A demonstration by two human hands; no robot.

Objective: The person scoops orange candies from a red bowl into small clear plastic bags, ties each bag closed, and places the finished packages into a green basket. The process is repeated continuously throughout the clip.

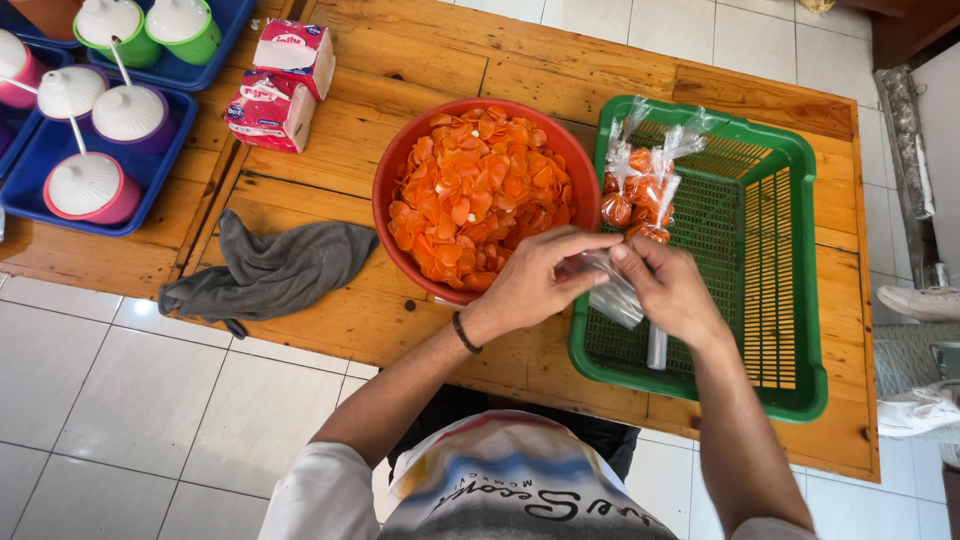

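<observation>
My left hand (535,280) and my right hand (668,288) meet over the near left rim of a green plastic basket (795,300). Both pinch a small clear plastic bag (612,295), which hangs crumpled between the fingertips. A red bowl (385,190) heaped with orange crackers (480,190) stands just left of the basket, touching my left hand's far side. Several tied clear bags of orange crackers (640,185) lie in the basket's far left corner. A clear tube-like roll (657,345) lies in the basket below my right hand.
A grey cloth (275,270) lies crumpled at the wooden table's (420,60) near edge. Two tissue packs (280,85) sit behind it. Blue trays (40,160) with lidded coloured pots stand at the far left. White floor tiles surround the table; a shoe (920,300) shows at right.
</observation>
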